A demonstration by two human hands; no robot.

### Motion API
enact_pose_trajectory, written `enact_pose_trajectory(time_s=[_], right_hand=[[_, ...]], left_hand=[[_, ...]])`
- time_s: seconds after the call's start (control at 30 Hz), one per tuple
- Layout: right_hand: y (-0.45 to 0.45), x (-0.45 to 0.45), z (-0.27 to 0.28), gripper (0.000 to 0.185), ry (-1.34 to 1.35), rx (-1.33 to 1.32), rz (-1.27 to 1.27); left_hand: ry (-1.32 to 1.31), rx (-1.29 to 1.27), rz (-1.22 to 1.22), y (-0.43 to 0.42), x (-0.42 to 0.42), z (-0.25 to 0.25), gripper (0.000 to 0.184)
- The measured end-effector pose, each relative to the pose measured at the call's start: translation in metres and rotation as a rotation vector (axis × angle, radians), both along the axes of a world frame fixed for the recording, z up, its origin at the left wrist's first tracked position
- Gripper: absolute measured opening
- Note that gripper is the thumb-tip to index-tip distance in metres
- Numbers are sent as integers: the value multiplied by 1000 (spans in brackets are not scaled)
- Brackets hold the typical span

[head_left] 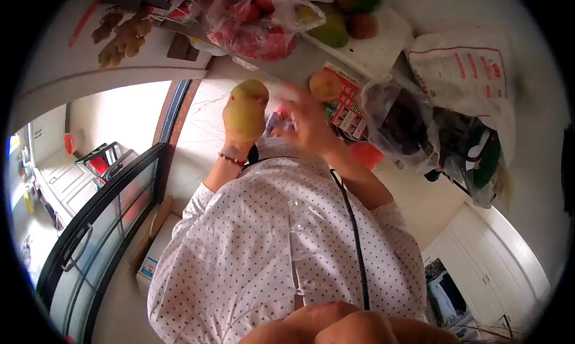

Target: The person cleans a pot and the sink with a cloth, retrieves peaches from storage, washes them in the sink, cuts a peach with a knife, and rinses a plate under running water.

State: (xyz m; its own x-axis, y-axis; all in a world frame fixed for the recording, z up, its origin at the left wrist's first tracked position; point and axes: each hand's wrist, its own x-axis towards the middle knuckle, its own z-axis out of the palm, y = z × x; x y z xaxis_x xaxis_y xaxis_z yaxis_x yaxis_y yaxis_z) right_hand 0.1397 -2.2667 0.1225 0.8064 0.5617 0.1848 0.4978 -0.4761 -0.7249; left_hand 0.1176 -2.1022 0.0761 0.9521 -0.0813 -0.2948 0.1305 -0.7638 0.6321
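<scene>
Two yellow-green round fruits, one (244, 120) in front of another (250, 91), are held in my left hand (235, 146), which wears a beaded bracelet at the wrist. To the right of them is my right hand (307, 122), blurred by motion, its fingers apart and nothing clearly held. A small red and purplish thing (278, 120) shows between the hands, too unclear to name. Just beyond my right hand a yellow-orange fruit (325, 86) rests beside a red printed leaflet (348, 104).
Clear bags of red fruit (254, 35) and dark produce (400, 117) lie on the counter. Ginger (126, 37), a green mango (331, 30) and a white printed bag (461, 71) are farther out. A dark-framed glass door (102, 230) stands at the left.
</scene>
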Motion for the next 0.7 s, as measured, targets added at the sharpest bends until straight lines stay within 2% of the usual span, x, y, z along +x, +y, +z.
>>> enact_pose_trajectory(time_s=[0.03, 0.07, 0.1, 0.13, 0.2, 0.23, 0.27, 0.33, 0.37, 0.4, 0.43, 0.5, 0.53, 0.6, 0.63, 0.7], right_hand=[[-12, 9, -9, 65, -5, -96, -143], [-23, 18, -18, 66, 5, -194, -280], [-36, 23, -39, 67, 7, -277, -399], [-45, 26, -59, 67, 4, -281, -395], [-57, 27, -87, 69, -25, -524, -353], [-60, 30, -82, 69, -29, -528, -344], [-56, 32, -74, 64, 43, -524, -382], [-59, 35, -70, 59, 111, -528, -419], [-64, 39, -73, 57, 222, -332, -437], [-68, 39, -75, 56, 333, -135, -454], [-69, 37, -78, 56, 328, -142, -453], [-70, 33, -76, 57, 815, 710, -598], [-64, 28, -77, 57, 808, 705, -601], [-46, 21, -77, 65, 1055, 1130, -650], [-39, 19, -74, 65, 1048, 1128, -649], [-14, 14, -54, 68, 1303, 1401, -650]], left_hand=[[102, 531, -182, 2, 0, 17, 39], [-6, 477, -51, 4, -8, 22, 32], [-6, 473, -43, 9, -12, 17, 32], [-29, 399, 10, 15, -19, 6, 32], [-126, 277, 60, 32, -37, -30, 31], [-174, 216, 80, 40, -45, -48, 30], [-86, 130, 262, 41, -45, -30, 30], [-143, 75, 385, 54, -56, -48, 28], [-175, 46, 444, 60, -60, -53, 28], [-198, -126, 495, 63, -66, -56, 28], [-208, -215, 520, 66, -71, -58, 28], [-166, -343, 559, 79, -82, -64, 34], [-113, -380, 573, 90, -89, -69, 41], [-38, -437, 592, 104, -97, -69, 51], [-15, -458, 598, 108, -99, -68, 54], [-10, -687, 784, 115, -99, -49, 53]])
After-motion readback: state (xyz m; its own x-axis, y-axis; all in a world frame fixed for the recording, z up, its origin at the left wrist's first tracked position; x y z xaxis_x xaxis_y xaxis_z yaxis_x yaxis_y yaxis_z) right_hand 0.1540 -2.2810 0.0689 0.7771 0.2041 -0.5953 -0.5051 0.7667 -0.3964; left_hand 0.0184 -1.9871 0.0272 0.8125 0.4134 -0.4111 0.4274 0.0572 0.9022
